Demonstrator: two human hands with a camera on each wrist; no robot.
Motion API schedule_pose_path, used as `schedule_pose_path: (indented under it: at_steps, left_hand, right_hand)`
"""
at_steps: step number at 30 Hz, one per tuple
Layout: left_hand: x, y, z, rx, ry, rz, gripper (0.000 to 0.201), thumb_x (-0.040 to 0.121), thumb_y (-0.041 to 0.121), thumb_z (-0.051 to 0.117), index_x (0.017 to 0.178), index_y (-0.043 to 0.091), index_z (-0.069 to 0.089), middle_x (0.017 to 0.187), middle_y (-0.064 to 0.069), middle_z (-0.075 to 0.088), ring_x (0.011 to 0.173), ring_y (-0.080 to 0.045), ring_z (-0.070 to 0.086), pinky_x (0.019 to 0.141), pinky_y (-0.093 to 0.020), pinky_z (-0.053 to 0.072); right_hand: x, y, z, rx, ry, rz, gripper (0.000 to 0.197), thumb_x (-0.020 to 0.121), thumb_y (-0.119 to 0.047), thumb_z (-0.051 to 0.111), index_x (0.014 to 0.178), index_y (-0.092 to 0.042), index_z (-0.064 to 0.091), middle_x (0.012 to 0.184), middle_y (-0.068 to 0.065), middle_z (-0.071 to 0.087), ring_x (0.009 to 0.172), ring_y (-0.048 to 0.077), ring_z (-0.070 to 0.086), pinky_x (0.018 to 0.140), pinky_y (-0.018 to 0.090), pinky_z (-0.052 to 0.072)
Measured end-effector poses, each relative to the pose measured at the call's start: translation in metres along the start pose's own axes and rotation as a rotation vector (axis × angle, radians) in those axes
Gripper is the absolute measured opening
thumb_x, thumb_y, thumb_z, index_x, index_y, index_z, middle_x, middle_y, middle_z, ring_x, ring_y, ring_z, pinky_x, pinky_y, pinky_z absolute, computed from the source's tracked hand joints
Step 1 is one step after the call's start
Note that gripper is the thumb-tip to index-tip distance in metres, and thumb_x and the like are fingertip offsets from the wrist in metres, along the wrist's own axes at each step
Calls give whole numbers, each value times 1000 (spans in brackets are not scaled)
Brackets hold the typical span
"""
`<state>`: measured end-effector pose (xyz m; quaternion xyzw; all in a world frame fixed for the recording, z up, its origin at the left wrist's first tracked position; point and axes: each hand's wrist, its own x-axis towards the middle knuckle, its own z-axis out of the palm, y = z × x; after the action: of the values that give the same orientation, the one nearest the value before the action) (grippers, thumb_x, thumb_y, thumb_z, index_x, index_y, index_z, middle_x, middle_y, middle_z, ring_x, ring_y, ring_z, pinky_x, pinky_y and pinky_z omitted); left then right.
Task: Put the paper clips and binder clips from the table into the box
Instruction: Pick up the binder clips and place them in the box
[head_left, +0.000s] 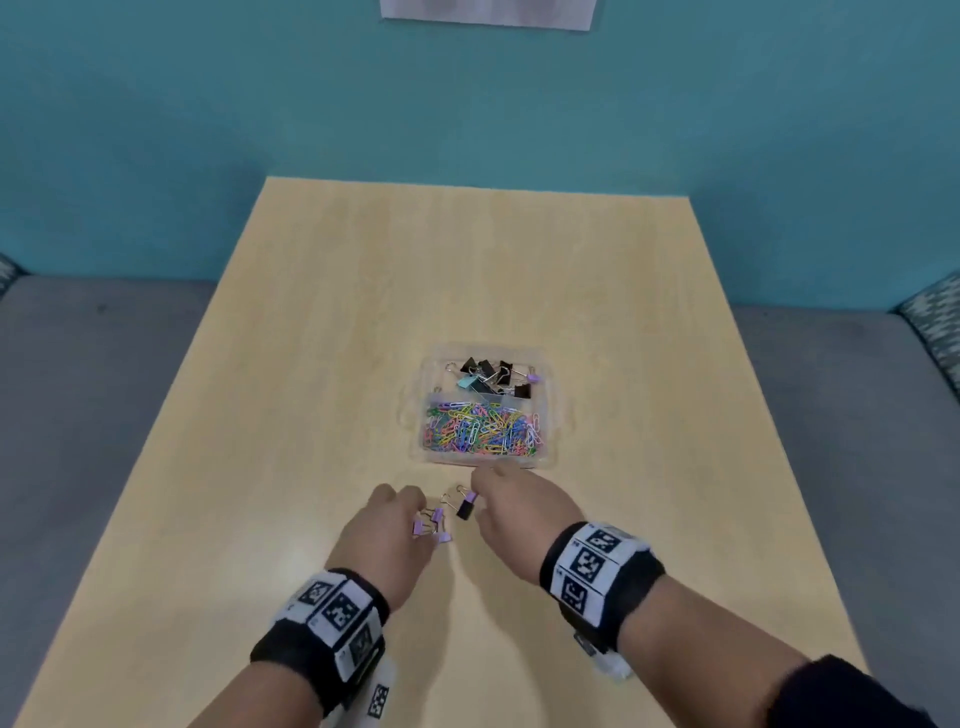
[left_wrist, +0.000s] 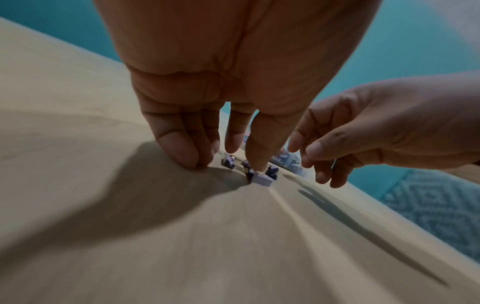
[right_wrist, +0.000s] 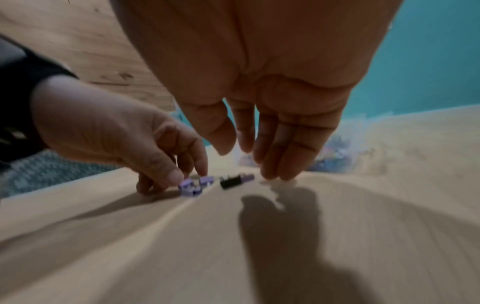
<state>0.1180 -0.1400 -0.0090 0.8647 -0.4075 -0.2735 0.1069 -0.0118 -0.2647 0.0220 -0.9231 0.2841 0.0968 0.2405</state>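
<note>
A clear plastic box (head_left: 551, 415) stands mid-table, with black binder clips (head_left: 491, 376) in its far compartment and coloured paper clips (head_left: 483, 428) in the near one. In front of it several small purple binder clips (head_left: 437, 515) (right_wrist: 189, 186) and one black binder clip (head_left: 465, 510) (right_wrist: 231, 182) lie on the table between my hands. My left hand (head_left: 415, 512) (left_wrist: 228, 158) reaches down over the purple ones; its thumb touches one purple clip (left_wrist: 262, 180) and the other fingertips rest on the wood. My right hand (head_left: 480, 499) (right_wrist: 246, 162) hangs open just right of the black clip, holding nothing.
The light wooden table (head_left: 311, 364) is backed by a teal wall (head_left: 467, 104). Grey floor lies on both sides, and a patterned surface (left_wrist: 436, 205) shows past the right edge. Both wrists wear black bands with printed markers.
</note>
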Motion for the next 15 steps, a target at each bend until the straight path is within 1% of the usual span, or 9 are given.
schedule_pose_path:
  at_steps: [2, 4, 7, 8, 10, 13, 15]
  left_hand:
    - [-3, 1, 3, 59, 22, 37, 19, 82, 27, 58, 99, 21, 53, 96, -2, 47, 74, -26, 55, 63, -33, 43]
    - [-4, 2, 4, 83, 19, 68, 15, 82, 20, 55, 97, 17, 54, 97, -4, 48, 78, -28, 55, 63, -34, 41]
    - [-6, 1, 6, 45, 17, 72, 5, 83, 16, 55, 86, 15, 51, 93, -5, 47, 78, -30, 53, 63, -35, 40]
    - [-7, 0, 6, 35, 21, 67, 6, 82, 16, 55, 83, 16, 49, 91, -4, 46, 75, -29, 52, 62, -35, 38]
    - [-9, -1, 6, 33, 16, 51, 13, 82, 16, 55, 78, 18, 43, 88, -1, 43, 70, -26, 46, 60, -33, 36]
    - [-15, -2, 7, 66, -3, 26, 14, 81, 13, 50, 79, 19, 37, 83, 0, 45, 71, -26, 46, 62, -34, 39]
    - [-18, -3, 9, 18, 21, -6, 12, 79, 9, 46, 80, 19, 40, 82, 0, 49, 72, -28, 50, 62, -33, 41]
  right_hand:
    - [-1, -1, 11, 2, 17, 15, 13, 90, -19, 47, 102, -17, 49, 108, 8, 51, 95, 32, 54, 69, 38, 42]
    - [1, -3, 20, -5, 19, 6, 16, 90, -23, 51, 105, -17, 49, 110, 8, 50, 97, 32, 52, 71, 38, 42]
    - [5, -9, 30, -1, 37, 18, 17, 87, -26, 54, 101, -18, 47, 109, 7, 49, 97, 31, 51, 68, 36, 39]
    - [6, -11, 32, 8, 41, 31, 17, 87, -26, 55, 100, -18, 46, 108, 7, 49, 97, 31, 51, 66, 35, 36]
    - [9, -13, 36, 18, 45, 52, 16, 87, -24, 54, 99, -18, 45, 108, 6, 48, 97, 31, 50, 65, 33, 30]
    - [10, -14, 40, 3, 53, 71, 13, 90, -20, 51, 100, -16, 45, 112, 8, 46, 99, 31, 48, 66, 33, 30]
    - [9, -14, 41, -9, 47, 82, 12, 91, -18, 51, 101, -14, 47, 115, 9, 45, 101, 31, 47, 67, 33, 31]
